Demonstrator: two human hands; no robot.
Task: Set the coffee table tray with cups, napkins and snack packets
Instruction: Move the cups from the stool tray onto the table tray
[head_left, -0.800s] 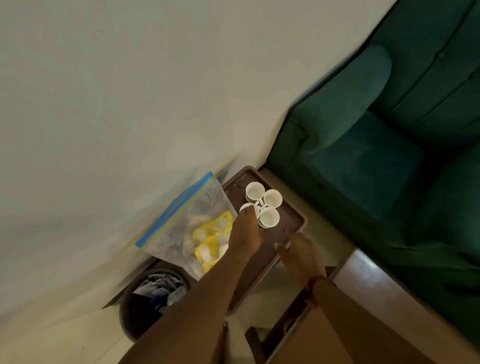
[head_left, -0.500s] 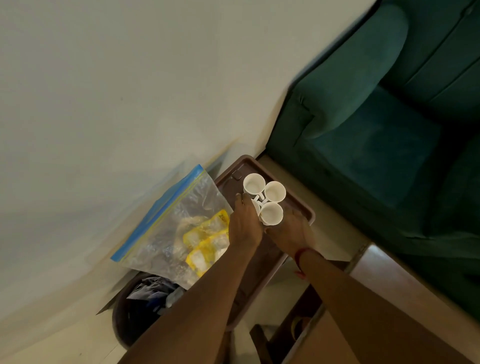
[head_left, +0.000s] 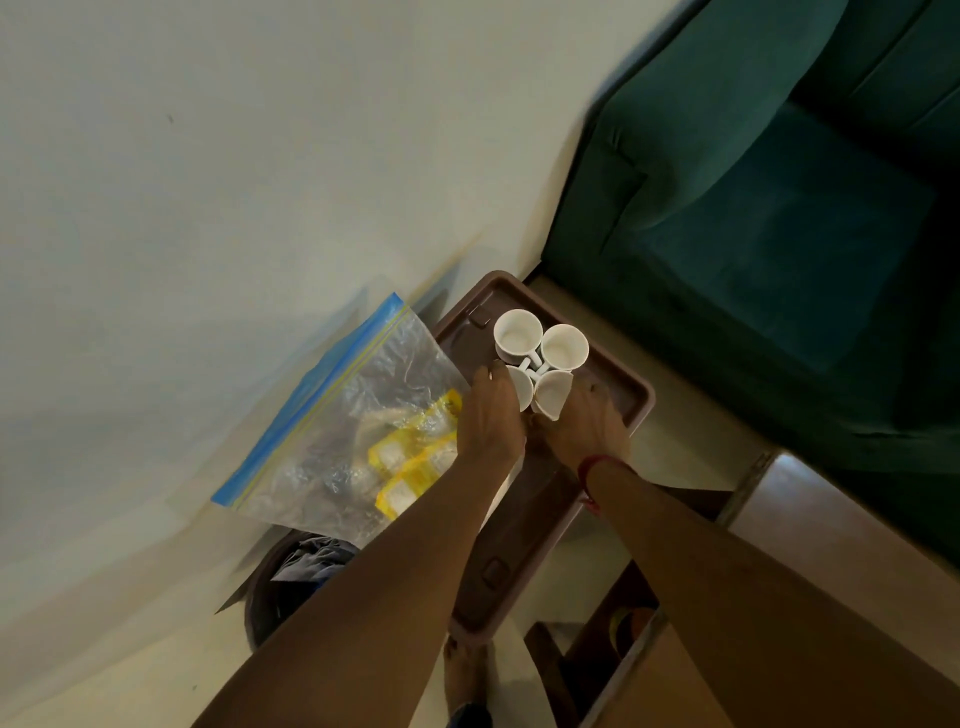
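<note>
A brown tray (head_left: 631, 400) carries several white cups clustered with their handles inward. The two far cups (head_left: 517, 332) (head_left: 564, 347) stand upright and empty. My left hand (head_left: 491, 418) lies over the near-left cup (head_left: 523, 387), fingers curled on its rim. My right hand (head_left: 589, 423) grips the near-right cup (head_left: 551, 395), which is tilted toward me. A clear zip bag (head_left: 343, 415) with a blue seal, holding yellow snack packets (head_left: 410, 462), leans beside the tray's left edge, partly behind my left wrist. I see no napkins.
A dark green sofa (head_left: 769, 223) fills the right side, close to the tray's far corner. A pale wall (head_left: 234, 182) is at the left. Below the bag stands a dark bin (head_left: 291, 577) with cloth inside. A wooden table edge (head_left: 810, 519) is at the lower right.
My right hand moved from the tray's near edge up onto the near-right cup, which now tilts. My left hand stayed on the near-left cup. The view shifted closer.
</note>
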